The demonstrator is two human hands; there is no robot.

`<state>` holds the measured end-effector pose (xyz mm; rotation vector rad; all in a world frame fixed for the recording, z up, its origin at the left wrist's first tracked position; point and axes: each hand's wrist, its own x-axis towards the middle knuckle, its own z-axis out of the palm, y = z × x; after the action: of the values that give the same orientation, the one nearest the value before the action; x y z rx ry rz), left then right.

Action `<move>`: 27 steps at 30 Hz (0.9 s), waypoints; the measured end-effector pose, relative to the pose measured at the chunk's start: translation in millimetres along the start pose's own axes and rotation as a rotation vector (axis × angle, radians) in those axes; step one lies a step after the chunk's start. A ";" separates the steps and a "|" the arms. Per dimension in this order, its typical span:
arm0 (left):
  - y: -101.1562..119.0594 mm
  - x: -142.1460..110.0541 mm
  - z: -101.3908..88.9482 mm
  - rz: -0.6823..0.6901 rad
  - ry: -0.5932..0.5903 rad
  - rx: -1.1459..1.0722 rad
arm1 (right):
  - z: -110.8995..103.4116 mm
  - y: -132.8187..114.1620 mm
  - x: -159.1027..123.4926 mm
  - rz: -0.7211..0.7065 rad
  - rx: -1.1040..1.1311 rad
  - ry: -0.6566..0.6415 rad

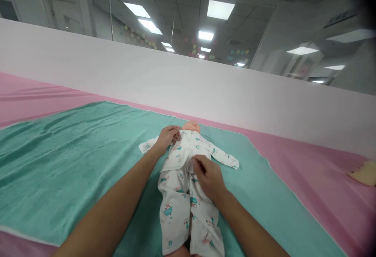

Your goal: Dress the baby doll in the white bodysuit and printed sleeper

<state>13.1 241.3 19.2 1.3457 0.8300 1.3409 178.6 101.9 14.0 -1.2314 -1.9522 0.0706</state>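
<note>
A baby doll point(192, 126) lies on its back, its head away from me, in a white printed long-sleeved shirt point(183, 151) and matching pants point(174, 206). Both shirt sleeves spread out to the sides. At the chest, on the left side, my left hand point(168, 139) has its fingers curled on the shirt's cloth. Lower down, my right hand point(210, 177) is closed in a pinch at the shirt's front edge near the hem, above the pants; its fingertips are slightly blurred. The doll's feet are out of view.
A green blanket point(73, 163) with some wrinkles lies under the doll, over a pink padded surface point(305, 167). Behind runs a low white wall point(147, 77) with glass or mirror panels above. A yellowish object point(364, 172) sits at the far right edge.
</note>
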 end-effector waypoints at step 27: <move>13.7 35.9 51.3 -0.082 -0.062 0.240 | 45.4 91.4 113.6 0.443 0.396 0.341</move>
<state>65.7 262.7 49.1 1.5133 1.0174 1.1575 193.5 253.9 11.4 -1.2837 -1.2744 0.4238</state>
